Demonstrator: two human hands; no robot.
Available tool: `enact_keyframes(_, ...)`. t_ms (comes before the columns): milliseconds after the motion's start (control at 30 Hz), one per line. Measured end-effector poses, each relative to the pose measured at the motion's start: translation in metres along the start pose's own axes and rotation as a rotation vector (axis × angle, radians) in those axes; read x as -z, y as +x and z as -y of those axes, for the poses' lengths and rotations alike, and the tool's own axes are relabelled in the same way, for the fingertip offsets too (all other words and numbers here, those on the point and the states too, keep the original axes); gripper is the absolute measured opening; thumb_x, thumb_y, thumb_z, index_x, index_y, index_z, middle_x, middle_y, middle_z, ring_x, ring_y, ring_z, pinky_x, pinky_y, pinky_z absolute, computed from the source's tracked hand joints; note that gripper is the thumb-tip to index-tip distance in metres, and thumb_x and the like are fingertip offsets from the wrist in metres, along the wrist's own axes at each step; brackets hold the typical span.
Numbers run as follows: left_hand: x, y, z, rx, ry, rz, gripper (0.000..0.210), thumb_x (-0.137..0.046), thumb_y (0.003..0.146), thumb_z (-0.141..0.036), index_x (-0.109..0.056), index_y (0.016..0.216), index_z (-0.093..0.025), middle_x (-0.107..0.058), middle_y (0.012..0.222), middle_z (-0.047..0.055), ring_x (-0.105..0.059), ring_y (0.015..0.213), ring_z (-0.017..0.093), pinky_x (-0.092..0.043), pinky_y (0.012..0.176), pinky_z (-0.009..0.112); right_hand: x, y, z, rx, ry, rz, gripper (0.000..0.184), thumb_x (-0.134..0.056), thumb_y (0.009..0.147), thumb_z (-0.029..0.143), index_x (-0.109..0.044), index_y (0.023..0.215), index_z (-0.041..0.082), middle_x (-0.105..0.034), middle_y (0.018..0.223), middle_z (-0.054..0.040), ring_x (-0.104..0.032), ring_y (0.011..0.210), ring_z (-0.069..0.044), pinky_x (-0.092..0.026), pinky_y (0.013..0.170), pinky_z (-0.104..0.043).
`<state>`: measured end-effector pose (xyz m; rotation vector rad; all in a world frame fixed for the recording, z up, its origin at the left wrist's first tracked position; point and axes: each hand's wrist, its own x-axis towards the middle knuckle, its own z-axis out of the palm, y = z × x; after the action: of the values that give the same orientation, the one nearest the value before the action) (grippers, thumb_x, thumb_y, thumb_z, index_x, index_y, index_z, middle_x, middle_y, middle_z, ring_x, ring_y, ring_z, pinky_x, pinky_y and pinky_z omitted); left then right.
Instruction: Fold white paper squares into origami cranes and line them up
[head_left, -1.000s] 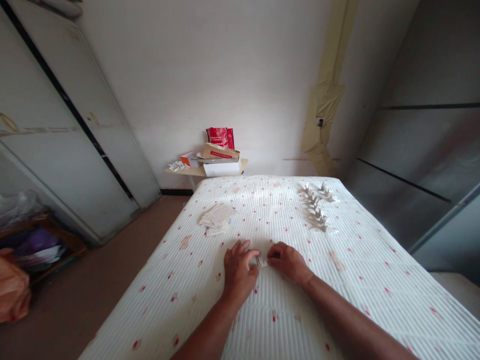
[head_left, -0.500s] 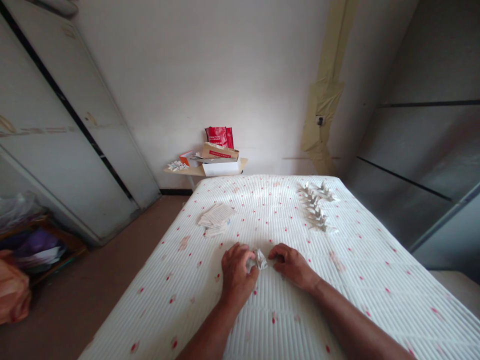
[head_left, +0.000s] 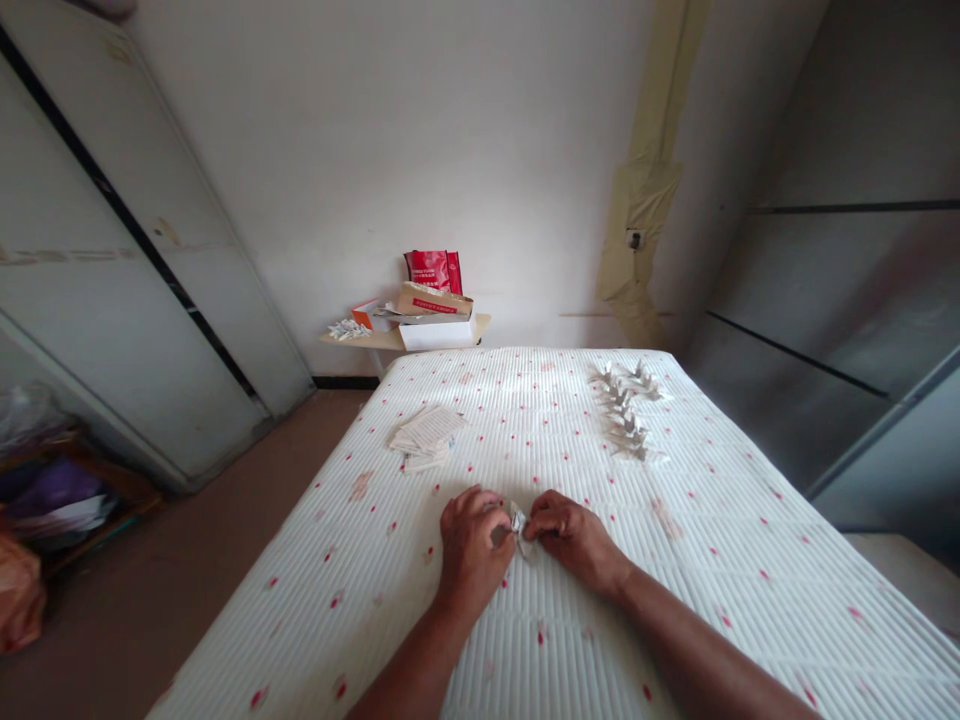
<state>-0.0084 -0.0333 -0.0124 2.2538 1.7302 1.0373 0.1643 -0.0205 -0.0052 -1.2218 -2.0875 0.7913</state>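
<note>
A small folded piece of printed paper (head_left: 519,522) is between my two hands, just above the bed cover. My left hand (head_left: 474,530) pinches its left side with thumb and fingers. On its right side, my right hand (head_left: 564,527) has its fingertips closed on the paper's edge. The fingers hide part of the folds. Farther off to the left lies a loose stack of printed paper sheets (head_left: 427,437). Several folded paper figures with pointed ends (head_left: 628,410) stand in a cluster at the far right of the bed.
The bed (head_left: 540,640) has a white ribbed cover with red spots. Behind it, a small shelf (head_left: 386,341) holds a white box (head_left: 437,333), a red bag (head_left: 435,272) and a pile of small white pieces (head_left: 349,329). Cabinets stand at both sides.
My right hand has moved left and closed on the folded paper, where before a gap lay between them. The paper's shape looks different, more covered by fingers. The view has shifted slightly.
</note>
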Motion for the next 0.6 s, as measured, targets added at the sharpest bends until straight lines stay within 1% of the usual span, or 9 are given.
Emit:
enact_keyframes(100, -0.002, 0.000, 0.002, -0.003, 0.001, 0.022, 0.008, -0.064, 0.064, -0.016, -0.063, 0.063, -0.024, -0.063, 0.095, -0.001, -0.050, 0.103, 0.022, -0.032, 0.094, 0.041, 0.001, 0.001, 0.000, 0.001, 0.028, 0.000, 0.032, -0.049, 0.069, 0.001, -0.071, 0.071, 0.025, -0.060, 0.086, -0.0002, -0.059, 0.077, -0.012, -0.043, 0.070, -0.022)
enact_keyframes(233, -0.004, -0.001, 0.004, -0.007, 0.010, 0.030, 0.008, -0.064, 0.063, -0.016, -0.064, 0.063, -0.024, -0.063, 0.095, -0.001, -0.050, 0.104, 0.022, -0.032, 0.095, 0.042, 0.003, 0.004, -0.008, 0.025, 0.228, -0.039, 0.026, -0.049, 0.065, 0.000, -0.066, 0.066, 0.020, -0.060, 0.077, -0.0002, -0.057, 0.072, -0.012, -0.042, 0.068, -0.023)
enact_keyframes(300, -0.004, -0.001, 0.004, -0.010, 0.012, 0.029, 0.008, -0.064, 0.063, -0.016, -0.064, 0.063, -0.024, -0.063, 0.096, -0.001, -0.050, 0.104, 0.022, -0.032, 0.095, 0.043, 0.002, 0.006, -0.012, -0.017, 0.337, -0.091, 0.021, -0.049, 0.066, 0.003, -0.063, 0.067, 0.018, -0.056, 0.070, 0.0011, -0.054, 0.064, -0.011, -0.042, 0.062, -0.022)
enact_keyframes(367, -0.004, -0.001, 0.004, -0.016, 0.017, 0.031, 0.009, -0.063, 0.063, -0.015, -0.063, 0.062, -0.024, -0.063, 0.096, -0.001, -0.050, 0.104, 0.022, -0.032, 0.095, 0.043, 0.000, 0.008, -0.013, -0.072, 0.419, -0.125, 0.017, -0.052, 0.068, 0.007, -0.063, 0.074, 0.019, -0.053, 0.066, 0.0026, -0.049, 0.057, -0.009, -0.040, 0.055, -0.021)
enact_keyframes(400, -0.004, -0.001, 0.004, -0.018, 0.020, 0.031, 0.009, -0.062, 0.063, -0.015, -0.063, 0.062, -0.024, -0.063, 0.096, -0.001, -0.050, 0.104, 0.022, -0.032, 0.095, 0.043, -0.002, 0.009, -0.013, -0.076, 0.445, -0.128, 0.017, -0.054, 0.068, 0.009, -0.063, 0.078, 0.019, -0.053, 0.067, 0.0028, -0.048, 0.056, -0.009, -0.039, 0.053, -0.021)
enact_keyframes(500, -0.005, -0.001, 0.004, -0.019, 0.027, 0.029, 0.010, -0.061, 0.064, -0.014, -0.063, 0.063, -0.024, -0.063, 0.095, 0.000, -0.050, 0.104, 0.022, -0.032, 0.095, 0.043, -0.005, 0.010, -0.006, 0.000, 0.444, -0.108, 0.019, -0.059, 0.068, 0.012, -0.065, 0.084, 0.020, -0.057, 0.077, 0.0006, -0.051, 0.064, -0.010, -0.041, 0.059, -0.023)
enact_keyframes(600, -0.004, -0.001, 0.003, -0.027, 0.021, 0.026, 0.011, -0.061, 0.064, -0.014, -0.064, 0.068, -0.024, -0.063, 0.096, 0.001, -0.050, 0.105, 0.023, -0.032, 0.095, 0.044, -0.007, 0.011, 0.001, 0.044, 0.385, -0.095, 0.014, -0.059, 0.071, 0.013, -0.067, 0.080, 0.020, -0.058, 0.077, -0.0004, -0.054, 0.069, -0.012, -0.042, 0.064, -0.024)
